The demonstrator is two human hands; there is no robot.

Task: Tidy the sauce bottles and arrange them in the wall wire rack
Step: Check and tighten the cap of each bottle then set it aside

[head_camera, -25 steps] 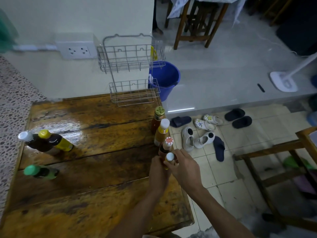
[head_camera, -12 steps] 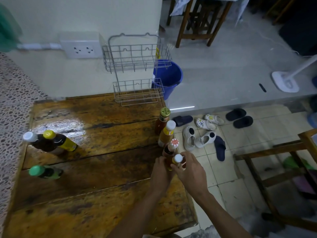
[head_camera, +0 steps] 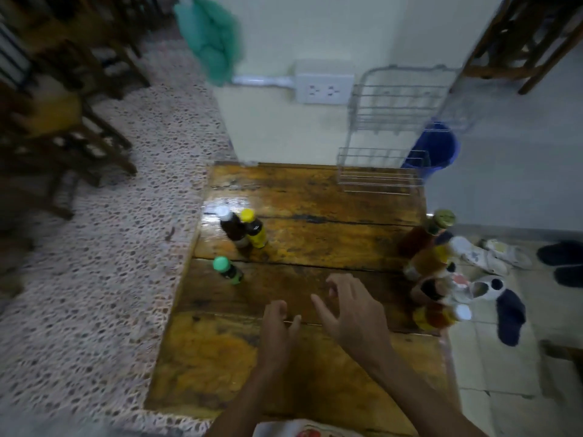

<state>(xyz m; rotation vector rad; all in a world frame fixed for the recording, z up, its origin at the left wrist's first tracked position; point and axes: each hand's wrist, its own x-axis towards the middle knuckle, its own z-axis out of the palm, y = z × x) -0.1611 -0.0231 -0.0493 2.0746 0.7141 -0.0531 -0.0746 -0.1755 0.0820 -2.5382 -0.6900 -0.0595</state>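
Several sauce bottles stand in a row along the right edge of the wooden table (head_camera: pixel 315 200): a gold-capped one (head_camera: pixel 426 231), an orange one (head_camera: pixel 429 261), a dark one (head_camera: pixel 437 288) and a white-capped one (head_camera: pixel 441 315). On the left stand a white-capped dark bottle (head_camera: pixel 232 227), a yellow bottle (head_camera: pixel 255 230) and a green-capped bottle (head_camera: pixel 228 271). The two-tier wire rack (head_camera: pixel 394 134) hangs on the wall at the table's far end, with nothing in it. My left hand (head_camera: pixel 279 329) and my right hand (head_camera: pixel 353 310) hover over the table's middle, fingers apart, holding nothing.
A wall socket (head_camera: pixel 325 86) sits left of the rack. A blue bucket (head_camera: pixel 438 149) stands behind the rack. Shoes (head_camera: pixel 492 257) lie on the tiled floor to the right. Wooden chairs (head_camera: pixel 63 99) stand at the far left on the speckled floor.
Both hands have let go of the white-capped bottle at the table's right edge and moved left over the middle. The view has swung left.
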